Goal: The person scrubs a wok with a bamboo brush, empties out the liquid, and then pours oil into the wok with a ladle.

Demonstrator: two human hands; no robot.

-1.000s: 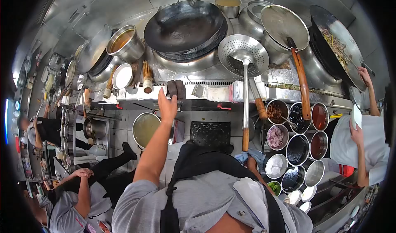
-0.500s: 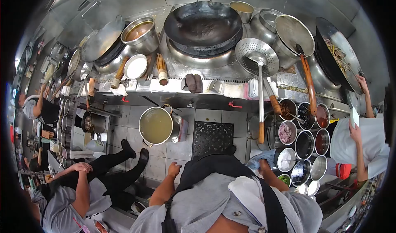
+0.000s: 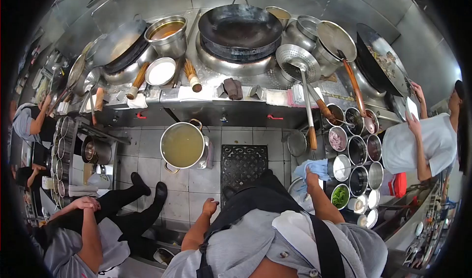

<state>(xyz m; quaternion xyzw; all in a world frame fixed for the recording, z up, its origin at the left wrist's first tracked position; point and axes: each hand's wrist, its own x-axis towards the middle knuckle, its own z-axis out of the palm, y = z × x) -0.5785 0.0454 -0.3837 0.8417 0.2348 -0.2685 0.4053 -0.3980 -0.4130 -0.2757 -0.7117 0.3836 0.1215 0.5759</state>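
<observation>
My right hand [image 3: 312,178] grips a light blue cloth [image 3: 314,169] beside the metal containers on the right. Close to it are a container of white powder [image 3: 341,167] and one of chopped green vegetables [image 3: 339,196]. My left hand [image 3: 210,206] hangs at my side with its fingers curled; nothing shows in it. Ahead of that hand stands a large pot of cloudy yellowish liquid [image 3: 182,146]. On the stove in front of me sits a dark wok [image 3: 240,28]. Right of the wok rest a perforated skimmer [image 3: 298,60] and a round strainer [image 3: 337,38].
A seated person [image 3: 88,229] is at my left, legs stretched toward the pot. At the right a person in white [image 3: 418,143] works beside a tilted wok [image 3: 383,57]. A black mat [image 3: 244,166] lies on the floor. Bamboo brushes [image 3: 192,76] lie along the stove edge.
My right hand has moved forward with the blue cloth, out from my side. My left hand stays curled. The view has shifted, and the right-hand person's arms have moved.
</observation>
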